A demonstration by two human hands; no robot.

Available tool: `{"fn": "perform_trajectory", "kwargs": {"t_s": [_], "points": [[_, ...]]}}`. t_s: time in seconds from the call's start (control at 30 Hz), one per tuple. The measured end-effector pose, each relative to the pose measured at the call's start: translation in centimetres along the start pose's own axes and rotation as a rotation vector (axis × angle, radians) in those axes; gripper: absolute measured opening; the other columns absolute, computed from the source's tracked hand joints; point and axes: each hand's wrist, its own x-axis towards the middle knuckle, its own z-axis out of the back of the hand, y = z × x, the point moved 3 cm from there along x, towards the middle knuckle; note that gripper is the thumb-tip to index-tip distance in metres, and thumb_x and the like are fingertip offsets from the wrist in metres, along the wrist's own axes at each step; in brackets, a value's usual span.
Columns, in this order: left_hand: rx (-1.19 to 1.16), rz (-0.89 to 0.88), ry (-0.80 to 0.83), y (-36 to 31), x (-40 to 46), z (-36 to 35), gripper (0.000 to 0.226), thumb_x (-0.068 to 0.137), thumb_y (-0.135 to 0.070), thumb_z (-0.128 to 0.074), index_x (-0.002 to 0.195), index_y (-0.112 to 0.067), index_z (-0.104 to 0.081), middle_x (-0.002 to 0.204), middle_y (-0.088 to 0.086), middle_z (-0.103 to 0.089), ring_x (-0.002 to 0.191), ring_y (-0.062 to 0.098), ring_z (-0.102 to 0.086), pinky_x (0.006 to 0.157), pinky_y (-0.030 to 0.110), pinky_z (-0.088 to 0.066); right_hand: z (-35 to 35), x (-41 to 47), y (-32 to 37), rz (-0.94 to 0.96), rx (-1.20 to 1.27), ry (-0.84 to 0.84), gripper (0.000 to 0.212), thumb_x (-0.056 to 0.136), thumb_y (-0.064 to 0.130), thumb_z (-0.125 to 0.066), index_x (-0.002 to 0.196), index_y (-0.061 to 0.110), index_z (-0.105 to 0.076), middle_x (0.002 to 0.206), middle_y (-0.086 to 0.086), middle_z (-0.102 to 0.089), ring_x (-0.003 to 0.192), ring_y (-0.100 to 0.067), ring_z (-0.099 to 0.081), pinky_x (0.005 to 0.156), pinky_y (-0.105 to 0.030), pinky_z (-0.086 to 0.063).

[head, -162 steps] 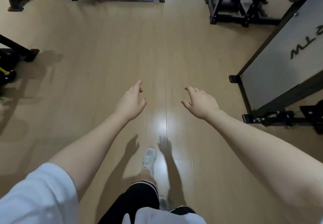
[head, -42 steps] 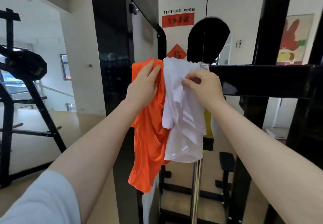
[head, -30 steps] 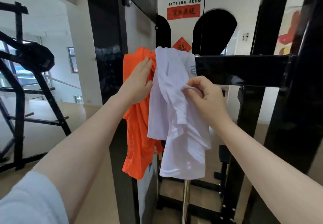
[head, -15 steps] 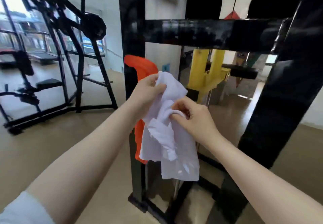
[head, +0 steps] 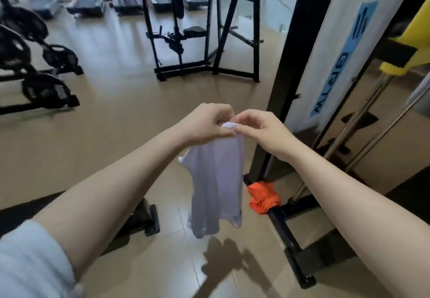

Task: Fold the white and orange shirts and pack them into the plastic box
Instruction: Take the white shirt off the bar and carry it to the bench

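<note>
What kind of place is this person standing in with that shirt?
Most likely a gym. A row of treadmills lines the far windows, a black steel exercise frame stands on the open wood-look floor, and bikes or similar wheeled machines sit at the left.

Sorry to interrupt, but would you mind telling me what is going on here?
A person in a gym holds a white shirt up by its top edge, left hand and right hand pinching it close together so it hangs over the floor. An orange shirt lies crumpled at the base of a black machine frame. No plastic box is in view.
</note>
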Motion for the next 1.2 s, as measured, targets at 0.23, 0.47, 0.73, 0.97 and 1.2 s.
{"fn": "perform_trajectory", "kwargs": {"t_s": [0.23, 0.47, 0.73, 0.97, 1.2], "points": [[-0.128, 0.373, -0.112, 7.7, -13.0, 2.4, 0.023, 0.080, -0.022, -0.068, 0.065, -0.018, -0.050, 0.062, -0.006, -0.048, 0.058, 0.010, -0.043, 0.056, 0.026, -0.032, -9.0, 0.4, 3.0, -0.013, 0.144, 0.029, 0.007, 0.093, 0.011, -0.052, 0.091, 0.008, -0.059, 0.079, 0.007, -0.053, 0.074, -0.004, -0.048, 0.067, -0.009, -0.039], [-0.364, 0.641, -0.281, 11.8, -27.8, 4.3, 0.018, 0.086, -0.024, -0.062, 0.070, -0.016, -0.058, 0.063, -0.004, -0.053, 0.054, 0.007, -0.044, 0.048, 0.016, -0.034, -19.8, -3.1, 3.9, -0.188, 0.293, -0.010, 0.024, 0.091, 0.007, -0.050, 0.071, 0.020, -0.052, 0.069, 0.006, -0.048, 0.063, -0.006, -0.041, 0.056, -0.011, -0.034], [-0.640, 0.770, -0.370, 12.5, -36.1, 5.7, 0.020, 0.090, -0.029, -0.055, 0.078, -0.014, -0.060, 0.062, 0.001, -0.041, 0.056, 0.016, -0.034, 0.049, 0.023, -0.023, -30.5, -6.8, 3.9, -0.242, 0.010, 0.087, 0.013, 0.090, 0.010, -0.049, 0.094, 0.009, -0.061, 0.080, 0.002, -0.055, 0.069, -0.010, -0.046, 0.058, -0.018, -0.036], [-0.905, 0.905, -0.537, 14.4, -39.6, 5.7, 0.022, 0.092, -0.015, -0.048, 0.071, -0.007, -0.050, 0.068, 0.007, -0.046, 0.061, 0.020, -0.043, 0.059, 0.027, -0.034, -36.7, -8.6, 9.0, -0.094, 0.231, 0.107, 0.009, 0.093, 0.021, -0.047, 0.092, 0.028, -0.053, 0.113, -0.006, -0.055, 0.083, -0.004, -0.051, 0.077, -0.020, -0.043], [-1.167, 1.030, -0.870, 18.6, -40.2, 5.7, 0.025, 0.093, -0.002, -0.043, 0.071, -0.009, -0.051, 0.072, 0.004, -0.053, 0.068, 0.015, -0.055, 0.072, 0.026, -0.048, -41.0, -11.6, 10.2, 0.206, 0.089, 0.368, 0.062, 0.056, 0.050, -0.072, 0.107, 0.027, -0.043, 0.111, 0.025, -0.037, 0.089, 0.007, -0.048, 0.073, -0.014, -0.043]]}}
